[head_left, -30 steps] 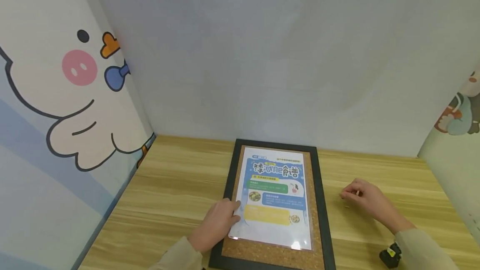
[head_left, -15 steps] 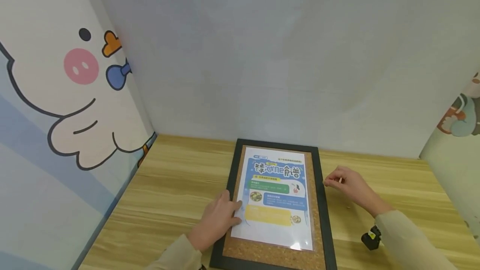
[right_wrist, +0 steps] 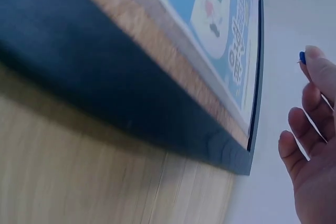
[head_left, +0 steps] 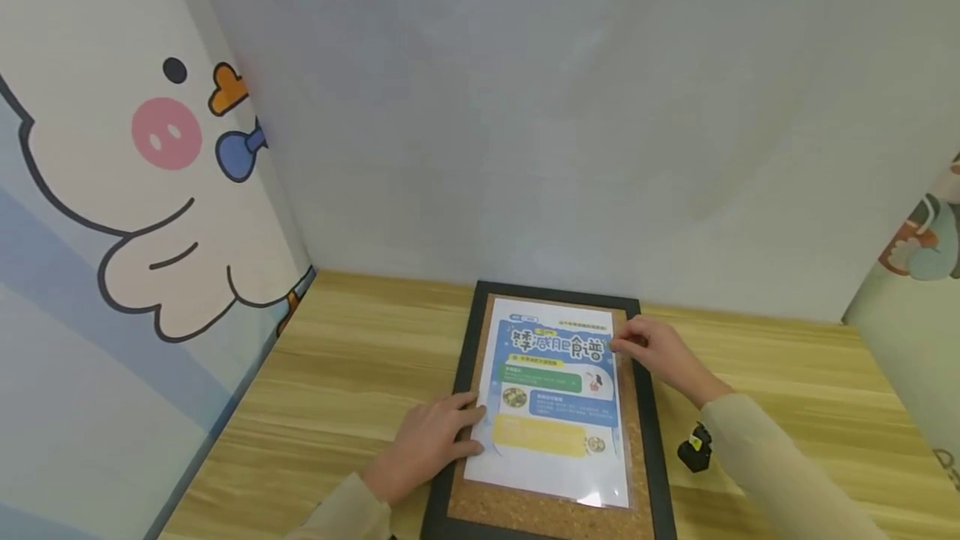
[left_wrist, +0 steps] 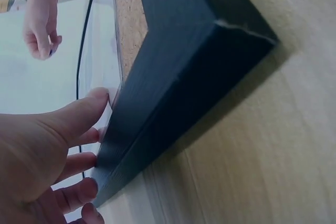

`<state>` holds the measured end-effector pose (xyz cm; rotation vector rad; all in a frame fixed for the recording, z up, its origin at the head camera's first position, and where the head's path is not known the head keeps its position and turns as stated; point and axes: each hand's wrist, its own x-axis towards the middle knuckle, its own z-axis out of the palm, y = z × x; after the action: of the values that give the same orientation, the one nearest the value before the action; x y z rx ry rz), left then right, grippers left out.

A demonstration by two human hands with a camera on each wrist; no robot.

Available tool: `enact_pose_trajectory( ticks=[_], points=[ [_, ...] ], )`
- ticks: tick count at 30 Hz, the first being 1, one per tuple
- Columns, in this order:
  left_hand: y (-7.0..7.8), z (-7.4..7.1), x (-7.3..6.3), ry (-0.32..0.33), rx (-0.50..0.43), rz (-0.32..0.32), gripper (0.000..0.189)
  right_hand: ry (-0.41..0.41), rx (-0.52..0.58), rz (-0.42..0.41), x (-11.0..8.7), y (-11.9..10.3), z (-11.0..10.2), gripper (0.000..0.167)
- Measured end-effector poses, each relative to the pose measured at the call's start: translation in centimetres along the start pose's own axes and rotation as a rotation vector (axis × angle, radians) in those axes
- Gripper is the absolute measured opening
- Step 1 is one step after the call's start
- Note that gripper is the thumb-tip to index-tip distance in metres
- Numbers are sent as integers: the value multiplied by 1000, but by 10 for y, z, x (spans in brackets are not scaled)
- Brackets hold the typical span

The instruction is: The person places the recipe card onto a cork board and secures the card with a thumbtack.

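A laminated poster [head_left: 555,398] with blue, green and yellow panels lies on a cork board [head_left: 540,515] that has a black frame [head_left: 660,486]. My left hand [head_left: 423,450] rests at the board's left side, its thumb and fingertips touching the poster's left edge. Between thumb and forefinger, my right hand [head_left: 660,354] pinches a small blue push pin [right_wrist: 302,57], whose short metal point shows in the right wrist view. That hand is over the upper right edge of the poster. In the head view the fingers mostly hide the pin.
The board lies on a wood-grain table [head_left: 360,357] against a pale back wall [head_left: 480,148]. Printed cartoon panels stand at the left and right sides. A black wrist device [head_left: 695,450] hangs under the right sleeve.
My right hand has moved left from the bare table, across the frame, to the poster's upper right edge. My left hand stays at the left edge, its fingers slightly shifted.
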<state>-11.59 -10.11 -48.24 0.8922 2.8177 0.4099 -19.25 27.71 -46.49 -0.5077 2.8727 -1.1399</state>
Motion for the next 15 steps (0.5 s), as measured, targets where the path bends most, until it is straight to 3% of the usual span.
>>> enact_pose_trajectory(
  ticks=[7, 15],
  points=[
    [-2, 1, -2, -10, -19, -5, 56, -23, 71, 59, 22, -9, 17, 17],
    [-4, 3, -1, -8, -6, 7, 55, -9, 106, 56, 43, -13, 30, 19]
  ],
)
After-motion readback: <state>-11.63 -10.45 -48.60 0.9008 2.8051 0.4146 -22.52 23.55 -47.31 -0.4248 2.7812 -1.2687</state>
